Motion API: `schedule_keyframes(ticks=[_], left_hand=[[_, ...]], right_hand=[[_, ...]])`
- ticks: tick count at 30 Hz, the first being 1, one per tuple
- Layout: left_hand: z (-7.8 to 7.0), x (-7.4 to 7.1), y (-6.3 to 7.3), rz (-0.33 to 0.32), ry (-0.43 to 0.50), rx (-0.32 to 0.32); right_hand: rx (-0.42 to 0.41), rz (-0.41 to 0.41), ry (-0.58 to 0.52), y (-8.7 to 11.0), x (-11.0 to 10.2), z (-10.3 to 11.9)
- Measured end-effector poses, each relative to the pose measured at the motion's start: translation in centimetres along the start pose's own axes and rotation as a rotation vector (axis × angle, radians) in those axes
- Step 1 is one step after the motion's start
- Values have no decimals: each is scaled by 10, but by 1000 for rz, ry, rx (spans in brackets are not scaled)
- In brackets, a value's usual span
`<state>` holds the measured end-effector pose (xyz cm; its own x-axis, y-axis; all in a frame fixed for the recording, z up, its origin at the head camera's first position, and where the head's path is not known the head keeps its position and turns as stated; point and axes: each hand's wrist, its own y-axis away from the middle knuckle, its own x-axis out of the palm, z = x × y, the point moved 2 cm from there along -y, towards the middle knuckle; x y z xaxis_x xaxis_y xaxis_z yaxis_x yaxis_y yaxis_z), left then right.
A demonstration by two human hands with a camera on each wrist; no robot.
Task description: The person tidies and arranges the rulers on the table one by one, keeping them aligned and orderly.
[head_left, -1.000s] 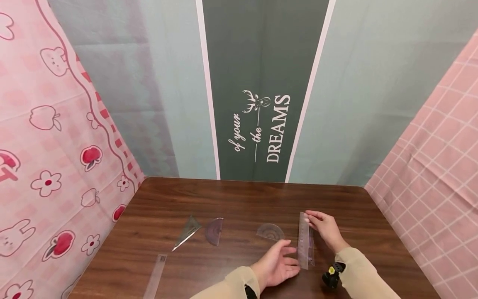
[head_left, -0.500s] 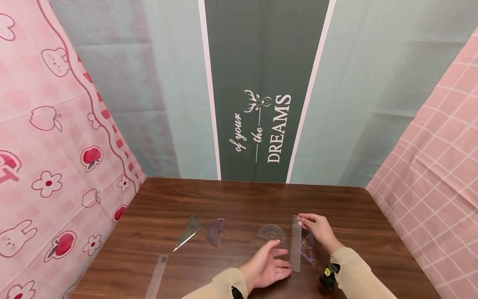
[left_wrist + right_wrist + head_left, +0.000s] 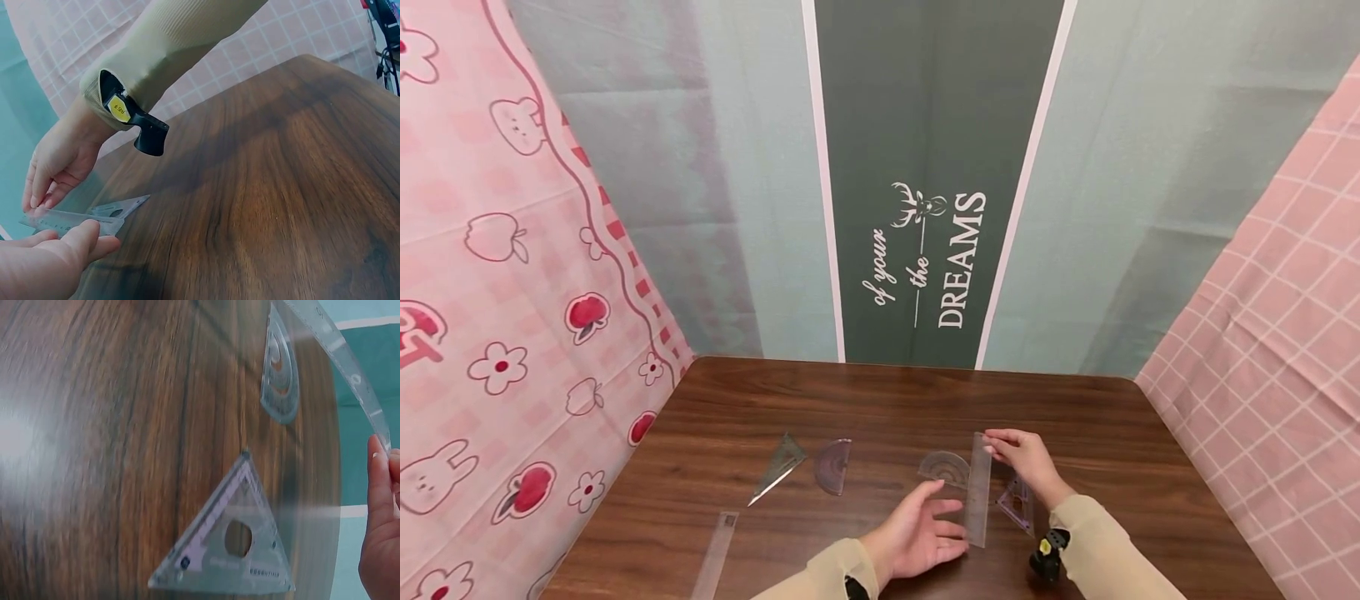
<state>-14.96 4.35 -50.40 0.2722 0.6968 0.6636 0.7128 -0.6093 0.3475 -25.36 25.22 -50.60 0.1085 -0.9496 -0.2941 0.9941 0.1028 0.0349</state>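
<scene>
A clear plastic ruler (image 3: 977, 492) is pinched at its far end by my right hand (image 3: 1026, 460), thumb against fingers. Its near end lies by the fingertips of my left hand (image 3: 916, 533), whose fingers are spread and loosely bent. From the left wrist, the ruler (image 3: 65, 220) shows stretched between both hands. To its right on the table lies a clear set square (image 3: 1017, 505) with purple markings. Left of the ruler is a clear protractor (image 3: 943, 468), its right edge right at the ruler in the head view. The right wrist view shows the set square (image 3: 215, 565) below the protractor (image 3: 279, 407).
On the left half of the brown wooden table (image 3: 880, 400) lie a grey-green set square (image 3: 777, 471), a purplish protractor (image 3: 832, 467) and another clear ruler (image 3: 715, 554). Printed cloths hang behind and along both sides. A black wrist camera (image 3: 1047, 557) hangs under the right sleeve.
Both hands have shifted left together with the ruler, from over the purple-marked set square to beside the protractor. That set square is now uncovered.
</scene>
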Motion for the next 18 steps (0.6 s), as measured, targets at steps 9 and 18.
schedule_keyframes(ticks=[9, 18], left_hand=[[-6, -12, 9, 8, 0, 4], [-13, -26, 22, 6, -22, -2]], right_hand=[[-1, 4, 6, -4, 17, 5], [10, 3, -6, -9, 38, 8]])
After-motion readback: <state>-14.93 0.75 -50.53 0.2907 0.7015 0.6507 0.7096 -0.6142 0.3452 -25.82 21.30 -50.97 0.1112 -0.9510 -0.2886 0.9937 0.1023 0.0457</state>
